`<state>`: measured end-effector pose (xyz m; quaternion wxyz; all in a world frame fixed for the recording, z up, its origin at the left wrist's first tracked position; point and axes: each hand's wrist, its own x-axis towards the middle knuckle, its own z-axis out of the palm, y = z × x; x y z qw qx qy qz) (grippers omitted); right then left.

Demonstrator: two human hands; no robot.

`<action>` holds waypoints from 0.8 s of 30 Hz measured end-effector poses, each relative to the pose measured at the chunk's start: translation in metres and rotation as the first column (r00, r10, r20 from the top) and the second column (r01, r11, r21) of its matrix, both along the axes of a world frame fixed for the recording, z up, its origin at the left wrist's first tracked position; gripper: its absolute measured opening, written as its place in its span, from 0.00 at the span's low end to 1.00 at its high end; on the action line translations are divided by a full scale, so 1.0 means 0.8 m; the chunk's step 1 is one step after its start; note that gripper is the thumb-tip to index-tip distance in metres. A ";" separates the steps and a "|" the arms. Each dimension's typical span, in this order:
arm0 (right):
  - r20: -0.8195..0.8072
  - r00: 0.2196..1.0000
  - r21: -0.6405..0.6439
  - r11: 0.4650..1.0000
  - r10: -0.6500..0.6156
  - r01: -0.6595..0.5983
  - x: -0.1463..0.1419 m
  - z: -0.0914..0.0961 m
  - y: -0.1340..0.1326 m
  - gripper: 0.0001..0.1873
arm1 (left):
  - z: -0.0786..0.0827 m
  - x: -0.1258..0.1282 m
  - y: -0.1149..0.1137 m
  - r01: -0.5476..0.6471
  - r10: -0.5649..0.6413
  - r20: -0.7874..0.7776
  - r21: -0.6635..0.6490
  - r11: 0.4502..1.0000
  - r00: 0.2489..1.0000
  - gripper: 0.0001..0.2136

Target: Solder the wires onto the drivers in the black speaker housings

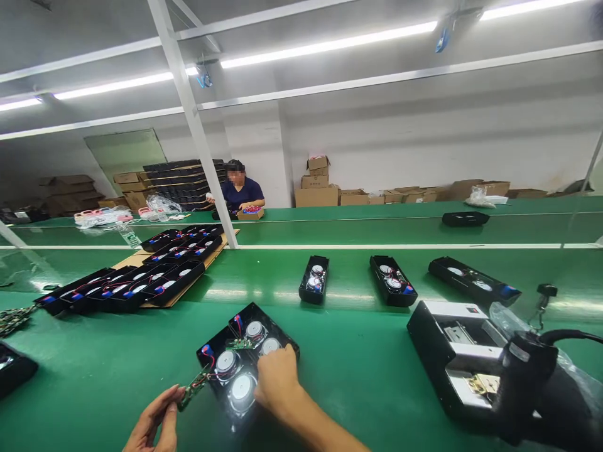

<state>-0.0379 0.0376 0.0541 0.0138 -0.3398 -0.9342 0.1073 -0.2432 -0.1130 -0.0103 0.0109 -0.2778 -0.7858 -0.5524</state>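
Two black speaker housings (254, 351) lie side by side on the green belt in front of me, each showing round silver speaker cones and red and blue wires. My right hand (277, 380) rests on the near housing with its fingers curled over its edge. My left hand (155, 420) pinches a small green circuit board (192, 389), which hangs by wires from the near housing's left end. A second green circuit board (238, 343) lies across the housings.
Three more open speaker housings (315, 279) (393, 280) (473, 282) lie further along the belt. A row of several housings (127, 285) sits on cardboard at left. A black fixture with a cabled tool (522, 370) stands at right. A person in dark blue (241, 191) sits beyond the far belt, near cardboard boxes (316, 182).
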 end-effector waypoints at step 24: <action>-0.343 0.939 0.065 0.998 0.020 0.003 0.347 -0.010 0.018 0.12 | 0.021 0.266 0.139 0.856 -0.834 -0.368 -0.157 0.492 0.412 0.10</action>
